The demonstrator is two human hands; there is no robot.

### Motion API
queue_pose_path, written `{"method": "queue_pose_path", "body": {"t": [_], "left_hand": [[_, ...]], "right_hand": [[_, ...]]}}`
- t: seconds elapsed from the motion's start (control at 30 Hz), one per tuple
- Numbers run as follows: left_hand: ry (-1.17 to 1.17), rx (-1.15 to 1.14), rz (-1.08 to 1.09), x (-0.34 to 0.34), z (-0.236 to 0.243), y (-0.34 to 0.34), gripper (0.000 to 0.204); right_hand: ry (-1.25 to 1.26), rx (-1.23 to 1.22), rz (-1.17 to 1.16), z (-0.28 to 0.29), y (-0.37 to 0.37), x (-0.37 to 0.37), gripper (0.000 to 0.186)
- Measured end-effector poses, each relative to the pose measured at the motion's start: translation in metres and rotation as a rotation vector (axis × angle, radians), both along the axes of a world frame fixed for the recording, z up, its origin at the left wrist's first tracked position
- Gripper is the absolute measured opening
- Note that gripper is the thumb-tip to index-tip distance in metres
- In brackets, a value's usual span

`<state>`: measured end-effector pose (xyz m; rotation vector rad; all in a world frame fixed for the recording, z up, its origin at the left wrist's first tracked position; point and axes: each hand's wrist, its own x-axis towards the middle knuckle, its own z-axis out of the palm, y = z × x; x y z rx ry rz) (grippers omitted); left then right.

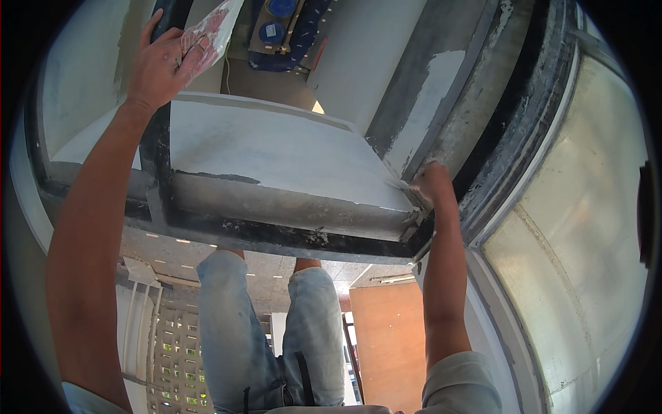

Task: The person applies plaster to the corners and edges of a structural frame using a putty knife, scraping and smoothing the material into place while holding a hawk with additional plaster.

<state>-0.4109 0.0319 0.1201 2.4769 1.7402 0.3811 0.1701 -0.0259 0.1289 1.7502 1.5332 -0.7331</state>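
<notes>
My left hand (162, 69) is raised at the upper left, against a black upright frame bar (157, 138). Between its thumb and fingers it grips a clear plastic bag (215, 38) with pink and white showing through. My right hand (434, 183) is closed low in the right inner corner of the opening. A thin, pale, flat scraper (398, 183) pokes out from its fingers and touches the corner; its handle is hidden in the fist. White putty coats the sill (276, 141) and part of the grey side wall (434, 83), with ragged edges.
A dark frame rail (276, 238) crosses in front of my legs. Frosted glass panes (565, 228) stand at the right. Beyond the sill, blue-lidded containers (281, 8) sit on a dark blue cloth. An orange-brown board (386, 345) is below, behind me.
</notes>
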Motion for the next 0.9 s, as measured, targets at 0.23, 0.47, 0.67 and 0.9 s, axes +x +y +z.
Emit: {"method": "queue_pose_path", "body": {"t": [0.23,0.47,0.67,0.9], "left_hand": [[0.043,-0.169,0.024,-0.011,0.014,-0.006,0.021],[-0.012,-0.051,0.016,-0.012,-0.001,-0.01,0.028],[0.076,-0.15,0.033,-0.003,0.004,0.006,0.022],[0.125,-0.137,0.03,-0.02,0.004,-0.014,0.022]], "right_hand": [[0.077,-0.016,-0.112,0.024,0.059,-0.048,0.023],[0.078,-0.014,-0.068,0.003,0.062,-0.038,0.031],[0.013,0.042,0.174,-0.031,0.004,-0.001,0.029],[0.093,-0.065,-0.106,0.005,0.039,-0.041,0.032]]}}
